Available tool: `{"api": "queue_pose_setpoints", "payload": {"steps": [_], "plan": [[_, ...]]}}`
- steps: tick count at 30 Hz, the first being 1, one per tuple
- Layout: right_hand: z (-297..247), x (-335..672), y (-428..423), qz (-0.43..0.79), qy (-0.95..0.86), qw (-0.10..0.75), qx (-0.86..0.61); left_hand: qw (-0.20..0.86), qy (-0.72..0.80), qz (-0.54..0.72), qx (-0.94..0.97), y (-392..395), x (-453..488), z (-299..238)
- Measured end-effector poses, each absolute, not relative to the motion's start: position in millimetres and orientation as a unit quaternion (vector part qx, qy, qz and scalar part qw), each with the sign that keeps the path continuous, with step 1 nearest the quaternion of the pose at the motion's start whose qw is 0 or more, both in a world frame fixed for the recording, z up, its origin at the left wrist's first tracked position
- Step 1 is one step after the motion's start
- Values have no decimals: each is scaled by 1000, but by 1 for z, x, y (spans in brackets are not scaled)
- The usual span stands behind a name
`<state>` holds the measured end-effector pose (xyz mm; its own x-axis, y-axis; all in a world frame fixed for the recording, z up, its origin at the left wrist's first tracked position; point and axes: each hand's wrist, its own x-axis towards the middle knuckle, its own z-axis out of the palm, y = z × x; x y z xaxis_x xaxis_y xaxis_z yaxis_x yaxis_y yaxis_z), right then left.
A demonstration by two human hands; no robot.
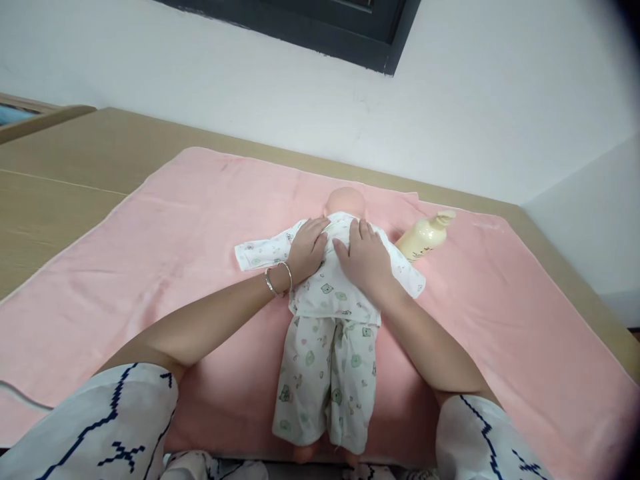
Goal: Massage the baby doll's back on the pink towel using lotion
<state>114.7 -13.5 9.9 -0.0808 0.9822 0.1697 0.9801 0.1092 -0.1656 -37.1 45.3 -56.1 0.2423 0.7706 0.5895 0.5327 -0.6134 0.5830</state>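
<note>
A baby doll (327,333) in white printed clothes lies face down on a pink towel (165,220), its bald head (345,201) pointing away from me. My left hand (307,250), with two bracelets at the wrist, rests flat on the doll's left shoulder, fingers stretched out. On the right shoulder and upper back, my right hand (365,257) lies flat as well, fingers together and extended. Neither hand holds anything.
A cream pump bottle (425,237) lies on its side on the towel just right of the doll. The towel covers a wooden table (60,173) set against a white wall. A dark window frame (345,30) is above.
</note>
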Motion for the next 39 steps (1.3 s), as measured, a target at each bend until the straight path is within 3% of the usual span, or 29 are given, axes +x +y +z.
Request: {"api": "queue_pose_setpoints", "payload": {"steps": [3,6,10,14,20,26,39], "plan": [[7,101,-34,-47,-777,115,-617,131,425,454,772,46,-37,-60],[11,102,-32,-21,-826,104,-553,128,424,457,771,47,-37,-62],[16,117,-7,33,-791,112,-600,133,421,453,775,46,-38,-59],[10,111,-18,-13,-738,126,-663,130,420,450,777,45,-38,-59],[4,101,-35,-26,-836,131,-533,123,423,450,777,49,-38,-63],[6,124,2,32,-773,149,-615,126,415,450,781,48,-38,-60],[-2,118,1,-16,-759,189,-623,128,413,472,768,50,-42,-63]]}}
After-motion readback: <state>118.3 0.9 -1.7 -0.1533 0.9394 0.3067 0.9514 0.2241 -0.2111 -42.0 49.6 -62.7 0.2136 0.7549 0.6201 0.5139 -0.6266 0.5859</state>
